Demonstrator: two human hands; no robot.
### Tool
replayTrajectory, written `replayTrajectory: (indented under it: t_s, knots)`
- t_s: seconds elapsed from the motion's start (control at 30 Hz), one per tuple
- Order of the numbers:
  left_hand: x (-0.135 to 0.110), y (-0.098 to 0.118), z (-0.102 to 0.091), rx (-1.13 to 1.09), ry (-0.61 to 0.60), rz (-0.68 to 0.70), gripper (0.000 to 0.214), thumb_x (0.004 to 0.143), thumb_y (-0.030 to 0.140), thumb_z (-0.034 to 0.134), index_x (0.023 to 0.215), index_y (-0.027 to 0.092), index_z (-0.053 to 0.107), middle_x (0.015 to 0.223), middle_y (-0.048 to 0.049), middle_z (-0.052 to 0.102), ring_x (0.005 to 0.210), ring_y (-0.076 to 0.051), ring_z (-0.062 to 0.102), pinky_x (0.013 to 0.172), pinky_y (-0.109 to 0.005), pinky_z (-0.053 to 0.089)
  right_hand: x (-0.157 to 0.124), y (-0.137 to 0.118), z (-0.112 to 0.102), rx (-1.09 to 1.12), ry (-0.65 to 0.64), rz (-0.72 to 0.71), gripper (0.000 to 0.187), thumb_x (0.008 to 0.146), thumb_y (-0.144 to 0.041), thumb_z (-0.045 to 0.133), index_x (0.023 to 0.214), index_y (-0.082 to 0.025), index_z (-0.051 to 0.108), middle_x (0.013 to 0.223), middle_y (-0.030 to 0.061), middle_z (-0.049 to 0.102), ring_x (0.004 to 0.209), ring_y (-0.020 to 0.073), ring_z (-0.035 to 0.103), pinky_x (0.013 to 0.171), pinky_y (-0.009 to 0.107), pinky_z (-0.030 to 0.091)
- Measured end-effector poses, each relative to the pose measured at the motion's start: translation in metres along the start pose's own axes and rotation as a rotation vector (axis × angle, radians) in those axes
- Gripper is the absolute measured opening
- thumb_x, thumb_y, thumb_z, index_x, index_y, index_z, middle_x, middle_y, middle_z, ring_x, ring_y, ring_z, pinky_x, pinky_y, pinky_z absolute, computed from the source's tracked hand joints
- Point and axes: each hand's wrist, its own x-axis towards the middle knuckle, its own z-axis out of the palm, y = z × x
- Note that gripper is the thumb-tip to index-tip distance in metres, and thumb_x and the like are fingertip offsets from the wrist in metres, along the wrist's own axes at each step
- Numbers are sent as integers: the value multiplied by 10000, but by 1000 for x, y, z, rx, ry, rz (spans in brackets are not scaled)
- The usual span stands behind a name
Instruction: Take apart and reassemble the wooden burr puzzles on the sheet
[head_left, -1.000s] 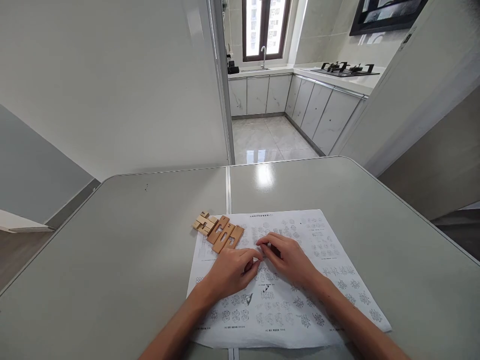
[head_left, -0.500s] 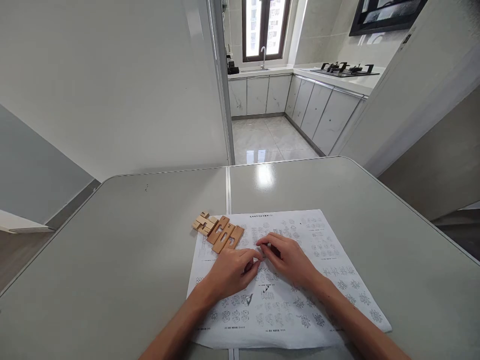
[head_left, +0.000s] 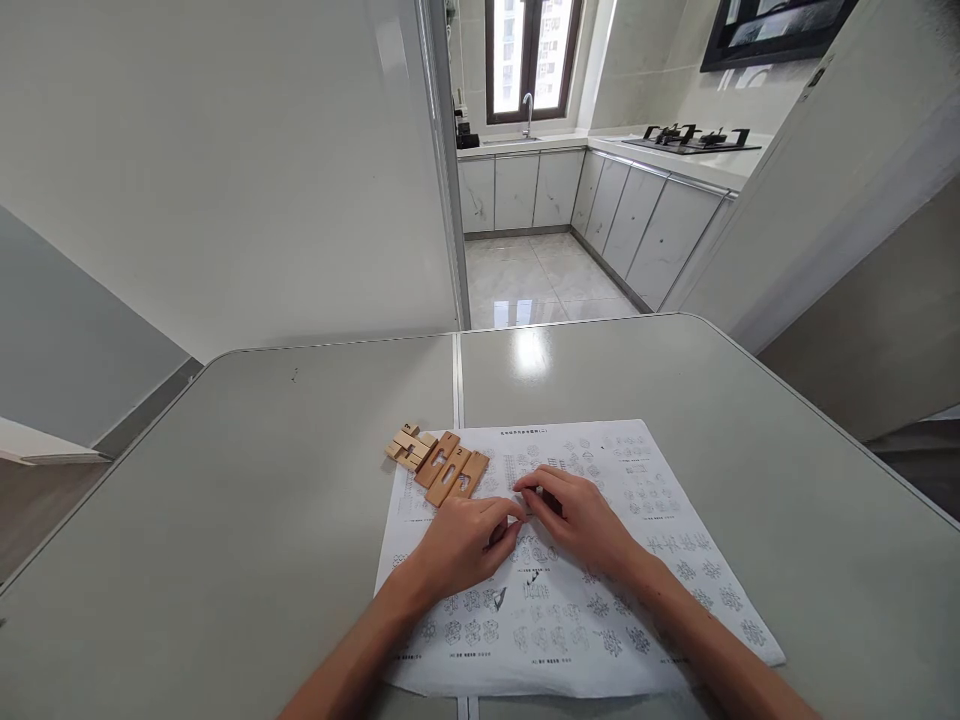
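Note:
My left hand (head_left: 469,540) rests on a printed paper sheet (head_left: 577,680), its fingers loosely bent and a gap showing between thumb and forefinger. Facing it, my right hand (head_left: 574,510) also lies on the sheet with bent fingers, its thumb apart from the forefinger. The fingertips of both hands come close together; I see nothing held in either. Just beyond my left hand are flat brown wooden pieces (head_left: 433,466) with slots, one marked 2. Against them lies a paler group of notched wooden sticks (head_left: 411,452), marked 3. Line drawings and small print cover the sheet.
The grey table (head_left: 247,520) has a pale seam (head_left: 457,385) running away from me. Past its far edge a doorway leads to a kitchen with white cabinets (head_left: 515,190), a tap (head_left: 528,112) and a gas hob (head_left: 690,143). A white panel (head_left: 262,170) stands at the left.

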Motion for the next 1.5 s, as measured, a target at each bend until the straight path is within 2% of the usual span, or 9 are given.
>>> replayTrajectory:
  t_s: [0.5, 1.5]
  knots:
    - [-1, 1, 0, -2, 6, 5, 120, 959, 146, 571, 1001, 217, 658, 709, 49, 696, 610, -125, 639, 600, -259, 392, 0, -1, 0, -22, -2, 8, 209, 1041, -199, 519, 1049, -271, 715, 970, 12, 757, 769, 170, 685, 645, 281, 491]
    - [-1, 0, 0, -10, 0, -7, 130, 960, 150, 579, 1023, 219, 669, 729, 40, 714, 625, -132, 653, 616, -259, 411, 0, 1, 0, 24, -14, 11, 213, 1046, -231, 504, 1046, -259, 715, 978, 33, 751, 784, 186, 682, 692, 318, 516]
